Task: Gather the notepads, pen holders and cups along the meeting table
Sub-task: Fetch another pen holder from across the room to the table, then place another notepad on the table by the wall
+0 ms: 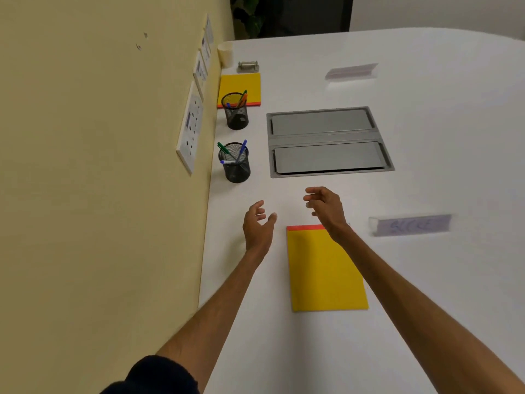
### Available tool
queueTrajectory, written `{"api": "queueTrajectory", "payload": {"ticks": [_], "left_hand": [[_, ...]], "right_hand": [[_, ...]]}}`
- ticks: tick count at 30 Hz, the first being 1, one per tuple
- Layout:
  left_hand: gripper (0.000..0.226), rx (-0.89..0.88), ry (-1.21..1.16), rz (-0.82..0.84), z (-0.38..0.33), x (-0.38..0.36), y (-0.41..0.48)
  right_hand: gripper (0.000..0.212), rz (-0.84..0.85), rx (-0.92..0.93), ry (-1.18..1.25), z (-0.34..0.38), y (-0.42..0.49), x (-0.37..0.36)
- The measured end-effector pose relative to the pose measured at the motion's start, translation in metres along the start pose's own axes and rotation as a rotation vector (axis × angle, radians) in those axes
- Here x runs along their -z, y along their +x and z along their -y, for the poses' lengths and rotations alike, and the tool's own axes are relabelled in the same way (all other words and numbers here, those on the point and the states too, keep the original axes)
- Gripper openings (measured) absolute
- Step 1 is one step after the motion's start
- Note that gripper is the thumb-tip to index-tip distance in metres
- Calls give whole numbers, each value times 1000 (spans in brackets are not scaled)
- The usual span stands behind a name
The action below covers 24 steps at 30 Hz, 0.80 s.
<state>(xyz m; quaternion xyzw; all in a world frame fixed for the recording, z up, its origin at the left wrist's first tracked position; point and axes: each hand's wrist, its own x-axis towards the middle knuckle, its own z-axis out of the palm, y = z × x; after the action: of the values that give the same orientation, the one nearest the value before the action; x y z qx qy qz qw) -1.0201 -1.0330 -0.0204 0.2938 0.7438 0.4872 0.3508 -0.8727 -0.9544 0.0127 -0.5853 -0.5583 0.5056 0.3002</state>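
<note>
Your left hand (258, 226) and right hand (326, 207) both hover loose-fingered, holding nothing. The near notepad (324, 274) lies under your right wrist, long axis running away from you, red binding at the far end. The nearer pen holder (235, 166) stands ahead-left, closest to your left hand; a second pen holder (236, 116), far notepad (241, 83) and cup (225, 52) line up beyond it. The blurred name card (412, 224) at right seems to read "SECRE".
</note>
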Motion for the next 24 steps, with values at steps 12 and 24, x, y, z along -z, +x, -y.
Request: {"api": "queueTrajectory", "payload": {"ticks": [12, 24], "left_hand": [[50, 21, 77, 237, 9, -6, -97], [83, 231, 215, 348, 42, -22, -134]], "right_hand": [[27, -107, -116, 59, -48, -92, 78], [57, -61, -300, -231, -115, -129, 78]]}}
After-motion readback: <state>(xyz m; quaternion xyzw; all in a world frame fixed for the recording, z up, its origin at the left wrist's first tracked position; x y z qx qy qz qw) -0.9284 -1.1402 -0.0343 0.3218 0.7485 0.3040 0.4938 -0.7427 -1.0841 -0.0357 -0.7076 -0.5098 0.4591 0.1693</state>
